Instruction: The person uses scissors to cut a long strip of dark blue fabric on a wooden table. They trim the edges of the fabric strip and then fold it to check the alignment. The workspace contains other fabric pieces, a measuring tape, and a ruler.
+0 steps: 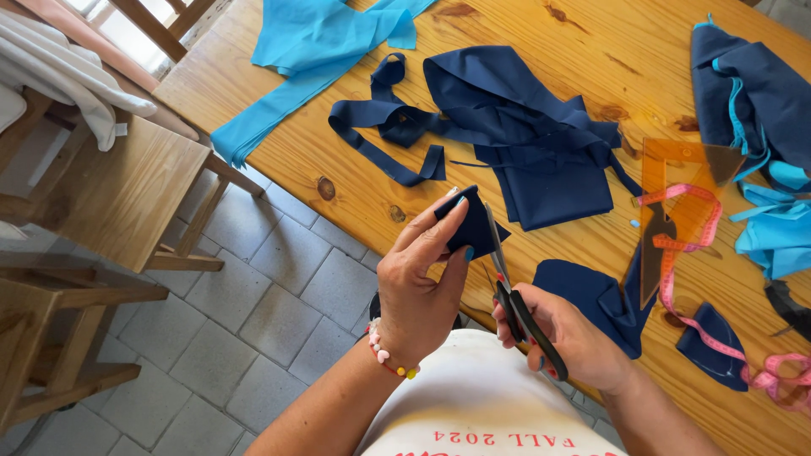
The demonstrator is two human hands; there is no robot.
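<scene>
navy scrap [473, 224] hides scissor blades [497, 249]

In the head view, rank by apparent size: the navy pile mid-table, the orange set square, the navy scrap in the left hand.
1. Navy pile, clearly largest.
2. Orange set square.
3. Navy scrap, smallest, though it is nearer the camera, pinched by the left hand.

Scissor blades [494, 241] partly hidden behind navy scrap [473, 224]; measuring tape [781, 380] cut off.

One pair of scissors [517, 297], one pink measuring tape [686, 279], one orange set square [676, 203], two hands.
</scene>
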